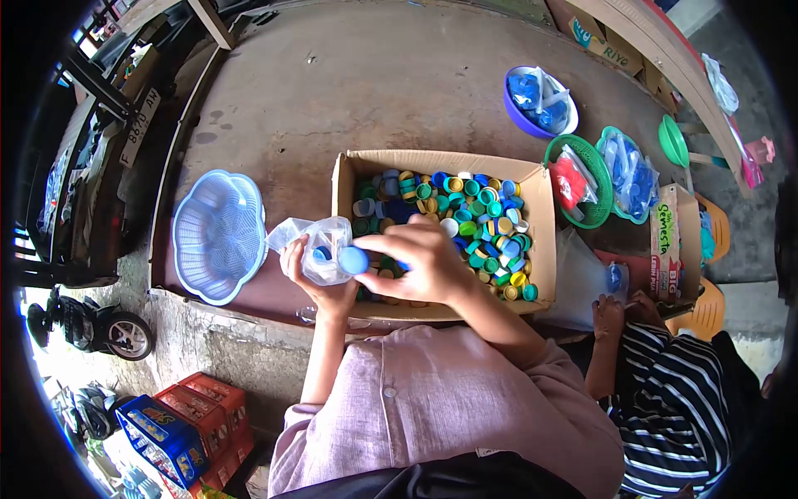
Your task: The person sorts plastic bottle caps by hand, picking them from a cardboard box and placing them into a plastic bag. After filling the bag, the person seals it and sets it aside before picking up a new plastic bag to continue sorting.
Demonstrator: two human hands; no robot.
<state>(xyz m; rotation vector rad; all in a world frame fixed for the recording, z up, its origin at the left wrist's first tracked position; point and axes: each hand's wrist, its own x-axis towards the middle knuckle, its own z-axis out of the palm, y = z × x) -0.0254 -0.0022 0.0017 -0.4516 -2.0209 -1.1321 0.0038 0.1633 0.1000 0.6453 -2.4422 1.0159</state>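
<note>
My left hand (320,287) grips a clear plastic bag (328,233) with its mouth spread wide; a blue cap shows inside it. Thumb and forefinger of my right hand (424,258) pinch a blue bottle cap (354,260) at the bag's opening. Another bit of blue shows beneath my right fingers, partly hidden. Under both hands stands a cardboard box (445,160) filled with bottle caps (482,224) in blue, green, yellow and white. My right forearm crosses the box's near edge.
Left of the box is a pale blue plastic basket (220,237). A purple basin (517,116), a green basket (605,195) and another basket (615,137) hold bagged caps at right. A co-worker in a striped top (665,382) sits at right, hands near a clear bag.
</note>
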